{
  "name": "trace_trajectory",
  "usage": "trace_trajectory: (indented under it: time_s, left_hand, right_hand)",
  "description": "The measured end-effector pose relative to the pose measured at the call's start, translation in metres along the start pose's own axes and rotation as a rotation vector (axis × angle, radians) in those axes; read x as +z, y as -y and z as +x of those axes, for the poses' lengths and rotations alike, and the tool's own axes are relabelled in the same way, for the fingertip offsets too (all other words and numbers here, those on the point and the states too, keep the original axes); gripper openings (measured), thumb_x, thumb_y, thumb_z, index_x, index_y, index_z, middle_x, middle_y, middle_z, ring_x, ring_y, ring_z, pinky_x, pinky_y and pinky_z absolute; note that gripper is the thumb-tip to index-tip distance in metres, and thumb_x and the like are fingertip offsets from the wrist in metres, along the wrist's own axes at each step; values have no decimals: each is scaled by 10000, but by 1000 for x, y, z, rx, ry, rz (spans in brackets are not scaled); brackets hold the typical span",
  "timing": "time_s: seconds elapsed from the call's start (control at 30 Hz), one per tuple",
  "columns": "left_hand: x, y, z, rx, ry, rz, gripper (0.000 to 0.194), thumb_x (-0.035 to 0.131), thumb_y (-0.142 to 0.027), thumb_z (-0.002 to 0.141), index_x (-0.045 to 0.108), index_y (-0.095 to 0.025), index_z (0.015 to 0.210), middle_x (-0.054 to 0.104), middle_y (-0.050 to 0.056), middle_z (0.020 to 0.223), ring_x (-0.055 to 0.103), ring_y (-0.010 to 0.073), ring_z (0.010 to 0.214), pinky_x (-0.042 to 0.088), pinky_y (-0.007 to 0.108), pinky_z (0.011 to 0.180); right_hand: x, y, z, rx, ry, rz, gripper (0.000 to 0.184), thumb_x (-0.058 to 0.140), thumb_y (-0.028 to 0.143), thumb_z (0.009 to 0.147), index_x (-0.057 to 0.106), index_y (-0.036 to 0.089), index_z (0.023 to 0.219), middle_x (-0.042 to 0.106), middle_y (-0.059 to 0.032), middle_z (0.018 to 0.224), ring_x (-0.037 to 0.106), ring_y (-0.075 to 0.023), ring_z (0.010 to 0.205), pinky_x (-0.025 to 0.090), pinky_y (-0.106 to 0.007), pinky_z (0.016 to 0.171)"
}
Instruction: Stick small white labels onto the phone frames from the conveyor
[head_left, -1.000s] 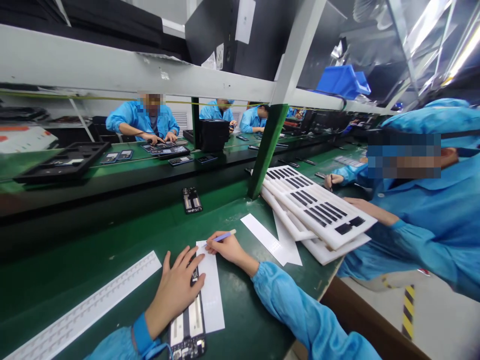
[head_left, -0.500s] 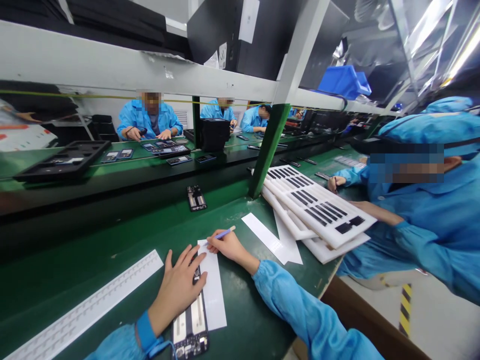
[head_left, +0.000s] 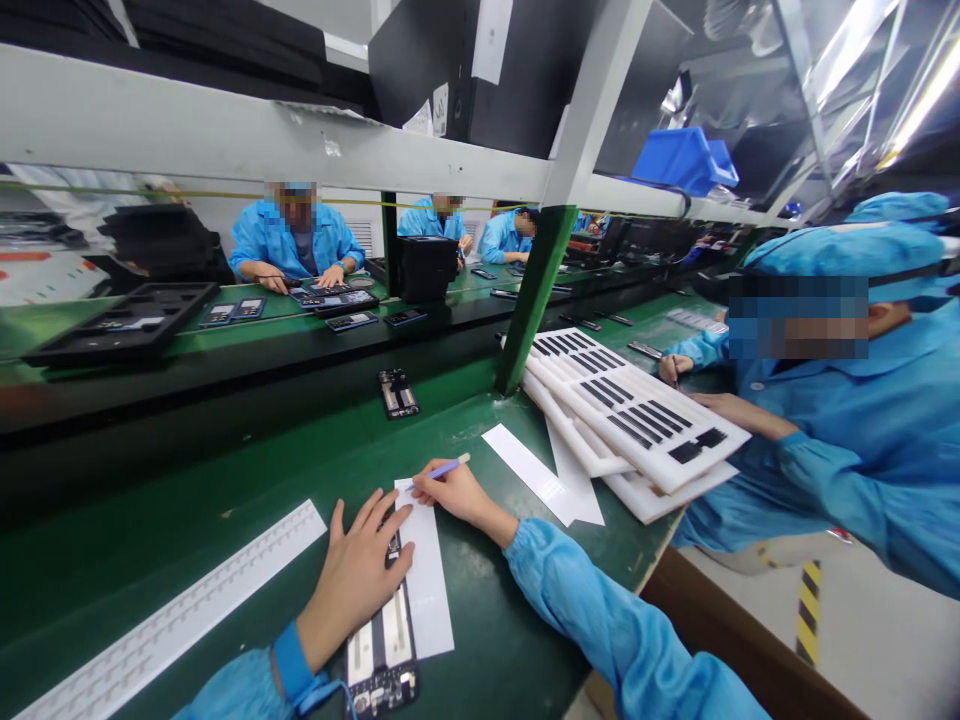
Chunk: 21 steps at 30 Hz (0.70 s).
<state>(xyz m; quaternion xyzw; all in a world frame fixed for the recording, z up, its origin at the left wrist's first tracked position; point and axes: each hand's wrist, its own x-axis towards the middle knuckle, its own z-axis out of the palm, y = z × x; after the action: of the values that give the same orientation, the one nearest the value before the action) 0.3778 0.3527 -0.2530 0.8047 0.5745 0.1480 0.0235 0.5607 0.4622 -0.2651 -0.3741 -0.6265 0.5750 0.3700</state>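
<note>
My left hand (head_left: 352,580) lies flat with fingers spread on an opened phone body (head_left: 381,650) on the green bench. Right of the phone lies a white paper strip (head_left: 427,585). My right hand (head_left: 450,493) rests at the strip's far end, pinched round a thin blue pen-like tool (head_left: 447,467) whose tip points at the strip's top edge. Both sleeves are blue.
A long white strip (head_left: 172,620) lies at left. Two more white strips (head_left: 547,480) and stacked white trays (head_left: 637,420) with dark slots lie at right, by a co-worker (head_left: 847,430) in blue. Another phone body (head_left: 399,392) sits on the dark belt. A green post (head_left: 532,300) stands behind.
My hands have hardly moved. The phone body on the belt has drifted to the right. The worker across the line moved both hands down onto the bench.
</note>
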Motion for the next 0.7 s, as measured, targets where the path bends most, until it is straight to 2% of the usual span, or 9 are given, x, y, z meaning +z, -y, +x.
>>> trace_trajectory:
  time_s: [0.2,0.37,0.53,0.7]
  left_hand:
    - [-1,-1,0,-5,14,-2,425,413,-399,951,517,-338,1358,435,26,1485,337,307,1396,99,701,1113]
    - [-2,-2,-1,-2,-7,-8,430,441,-379,941,524,-332,1360,444,34,1478,347,311,1391,65,686,1132]
    - [0,-1,-1,5,-22,-11,427,450,-377,939,532,-329,1355,451,40,1472,359,307,1383,28,671,1142]
    - [1,-1,0,1,-12,-11,432,436,-378,941,516,-336,1364,440,28,1481,350,310,1388,55,689,1129]
  right_hand:
    - [1,6,-1,44,-33,14,325,686,459,798,601,150,745,693,-57,683,664,-170,588,546,-258,577]
    - [0,7,-2,27,-1,-10,354,686,498,802,587,164,740,695,-47,693,662,-166,589,548,-259,595]
    - [-1,7,-3,-4,12,-21,329,677,473,823,599,161,753,695,-46,697,653,-164,590,534,-250,588]
    - [-2,4,-3,-7,26,-18,308,675,455,829,618,159,768,697,-41,722,647,-156,605,528,-243,604]
